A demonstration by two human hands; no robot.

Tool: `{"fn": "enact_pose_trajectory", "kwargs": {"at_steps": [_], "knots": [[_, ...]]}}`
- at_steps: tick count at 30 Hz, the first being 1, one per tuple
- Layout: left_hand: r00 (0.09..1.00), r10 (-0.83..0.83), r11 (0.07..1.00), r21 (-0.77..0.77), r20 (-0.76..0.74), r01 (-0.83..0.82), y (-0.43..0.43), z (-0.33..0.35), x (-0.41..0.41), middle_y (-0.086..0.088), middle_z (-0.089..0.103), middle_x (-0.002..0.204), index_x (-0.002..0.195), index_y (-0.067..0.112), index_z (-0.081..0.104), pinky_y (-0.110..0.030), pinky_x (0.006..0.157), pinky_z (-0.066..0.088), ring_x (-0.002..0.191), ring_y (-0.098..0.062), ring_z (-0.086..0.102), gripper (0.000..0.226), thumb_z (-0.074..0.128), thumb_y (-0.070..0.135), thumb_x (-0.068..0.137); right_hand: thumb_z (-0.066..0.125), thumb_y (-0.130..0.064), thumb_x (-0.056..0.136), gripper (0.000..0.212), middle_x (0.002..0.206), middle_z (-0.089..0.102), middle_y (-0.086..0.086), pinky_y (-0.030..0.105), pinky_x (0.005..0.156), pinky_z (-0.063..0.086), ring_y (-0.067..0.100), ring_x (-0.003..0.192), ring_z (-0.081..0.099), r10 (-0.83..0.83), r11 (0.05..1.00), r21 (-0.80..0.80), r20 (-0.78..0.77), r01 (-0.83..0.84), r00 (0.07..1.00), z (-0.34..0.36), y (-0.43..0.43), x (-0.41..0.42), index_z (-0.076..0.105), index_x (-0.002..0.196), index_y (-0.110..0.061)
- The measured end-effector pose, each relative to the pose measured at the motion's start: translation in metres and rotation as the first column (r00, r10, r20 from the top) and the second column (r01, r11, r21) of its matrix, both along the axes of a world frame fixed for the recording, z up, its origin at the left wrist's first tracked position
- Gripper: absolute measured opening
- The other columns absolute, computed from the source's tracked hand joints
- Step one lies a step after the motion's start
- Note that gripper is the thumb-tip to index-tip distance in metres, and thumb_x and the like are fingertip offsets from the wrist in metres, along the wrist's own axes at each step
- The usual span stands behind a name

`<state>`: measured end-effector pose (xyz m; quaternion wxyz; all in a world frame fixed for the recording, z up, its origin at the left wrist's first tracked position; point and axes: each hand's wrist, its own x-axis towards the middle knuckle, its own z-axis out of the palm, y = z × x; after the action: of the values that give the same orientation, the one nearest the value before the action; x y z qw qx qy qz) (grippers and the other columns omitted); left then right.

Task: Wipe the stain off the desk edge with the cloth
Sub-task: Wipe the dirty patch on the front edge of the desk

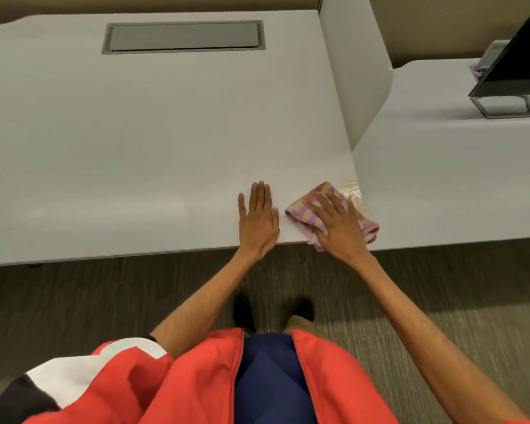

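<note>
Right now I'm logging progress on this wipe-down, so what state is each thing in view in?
stain: wet smear at the desk's right corner, not yet wiped away
cloth: bunched, flat on the desk, pressed under the right hand
right hand: palm down on the cloth
left hand: flat on the desk, empty
cable hatch: closed
monitor: screen dark

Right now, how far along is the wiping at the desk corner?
Done: the pink-and-tan checked cloth is on the white desk. In hand: the right hand presses it flat beside the stain; the left hand rests flat. Left: a shiny yellowish smear shows past the cloth at the corner.
</note>
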<state>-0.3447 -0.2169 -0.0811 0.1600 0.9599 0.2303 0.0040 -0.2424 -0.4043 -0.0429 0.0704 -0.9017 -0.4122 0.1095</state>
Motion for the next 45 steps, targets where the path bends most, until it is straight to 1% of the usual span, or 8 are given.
{"fn": "enact_pose_trajectory", "kwargs": {"at_steps": [6, 10, 15, 21, 27, 34, 40, 45], "knots": [[1.000, 0.011, 1.000, -0.013, -0.008, -0.011, 0.000, 0.000, 0.004, -0.009, -0.001, 0.166, 0.157, 0.009, 0.000, -0.048, 0.125, -0.004, 0.154, -0.021, -0.006, 0.060, 0.019, 0.033, 0.105, 0.043, -0.048, 0.095, 0.059, 0.162, 0.025, 0.004, 0.059, 0.120, 0.009, 0.030, 0.151, 0.014, -0.078, 0.996, -0.044, 0.043, 0.080, 0.996, -0.001, 0.008, 0.050, 0.031, 0.151, -0.031], [0.996, 0.090, 0.996, -0.023, -0.012, -0.091, -0.013, 0.002, 0.010, -0.011, -0.008, 0.166, 0.156, 0.007, -0.003, -0.046, 0.125, -0.007, 0.153, -0.023, -0.011, 0.064, 0.021, 0.035, 0.105, 0.036, -0.055, 0.099, 0.060, 0.163, 0.021, 0.003, 0.056, 0.121, 0.002, 0.029, 0.152, 0.009, -0.119, 0.993, 0.005, -0.005, 0.119, 0.993, -0.006, 0.015, 0.038, 0.027, 0.153, -0.030], [0.996, 0.082, 0.997, -0.009, -0.044, -0.083, -0.013, 0.001, 0.011, -0.010, -0.010, 0.166, 0.157, 0.009, -0.005, -0.047, 0.125, -0.005, 0.153, -0.022, -0.012, 0.066, 0.022, 0.039, 0.104, 0.027, -0.059, 0.094, 0.061, 0.161, 0.029, 0.001, 0.059, 0.120, 0.011, 0.027, 0.151, 0.015, 0.053, 0.995, 0.088, -0.059, -0.048, 0.997, -0.002, -0.022, 0.024, 0.035, 0.149, -0.033], [0.991, 0.111, 0.994, -0.002, -0.072, -0.111, -0.016, 0.003, 0.012, -0.008, -0.010, 0.166, 0.157, 0.012, -0.006, -0.046, 0.125, -0.006, 0.153, -0.021, -0.012, 0.068, 0.022, 0.044, 0.104, 0.051, -0.039, 0.092, 0.062, 0.161, 0.029, 0.003, 0.054, 0.122, 0.002, 0.027, 0.152, 0.014, 0.084, 0.996, 0.040, 0.006, -0.085, 0.996, -0.001, -0.016, 0.063, 0.035, 0.151, -0.027], [0.984, 0.162, 0.987, 0.011, -0.068, -0.162, -0.022, 0.003, 0.015, -0.009, -0.008, 0.166, 0.157, 0.013, -0.003, -0.045, 0.125, -0.006, 0.154, -0.021, -0.010, 0.068, 0.022, 0.046, 0.104, 0.049, -0.037, 0.096, 0.058, 0.162, 0.026, 0.001, 0.055, 0.120, 0.000, 0.028, 0.152, 0.010, 0.059, 0.996, 0.071, -0.015, -0.057, 0.998, -0.002, -0.004, 0.059, 0.033, 0.151, -0.031], [0.983, 0.172, 0.985, 0.008, -0.064, -0.172, -0.023, 0.002, 0.015, -0.007, -0.006, 0.166, 0.158, 0.014, -0.002, -0.045, 0.125, -0.005, 0.154, -0.019, -0.009, 0.067, 0.021, 0.047, 0.104, 0.048, -0.036, 0.090, 0.058, 0.160, 0.029, -0.004, 0.053, 0.123, 0.001, 0.022, 0.152, 0.013, 0.209, 0.969, 0.148, -0.064, -0.198, 0.976, -0.007, -0.052, 0.058, 0.040, 0.148, -0.032], [0.979, 0.182, 0.983, -0.009, -0.092, -0.183, -0.023, 0.005, 0.017, -0.006, -0.009, 0.166, 0.157, 0.014, -0.006, -0.046, 0.125, -0.007, 0.153, -0.019, -0.012, 0.071, 0.017, 0.053, 0.102, 0.063, -0.025, 0.084, 0.069, 0.158, 0.034, 0.001, 0.056, 0.121, 0.003, 0.024, 0.151, 0.017, 0.131, 0.982, 0.137, -0.017, -0.127, 0.991, -0.002, -0.047, 0.103, 0.039, 0.149, -0.026], [0.969, 0.230, 0.973, -0.011, -0.092, -0.232, -0.042, 0.004, 0.025, -0.007, -0.011, 0.166, 0.156, 0.011, -0.009, -0.049, 0.123, -0.011, 0.153, -0.019, -0.013, 0.075, 0.013, 0.056, 0.101, 0.057, -0.028, 0.091, 0.057, 0.157, 0.037, 0.002, 0.057, 0.120, 0.003, 0.027, 0.150, 0.017, 0.065, 0.988, 0.139, -0.023, -0.061, 0.998, 0.005, -0.011, 0.114, 0.044, 0.146, -0.023]]}}
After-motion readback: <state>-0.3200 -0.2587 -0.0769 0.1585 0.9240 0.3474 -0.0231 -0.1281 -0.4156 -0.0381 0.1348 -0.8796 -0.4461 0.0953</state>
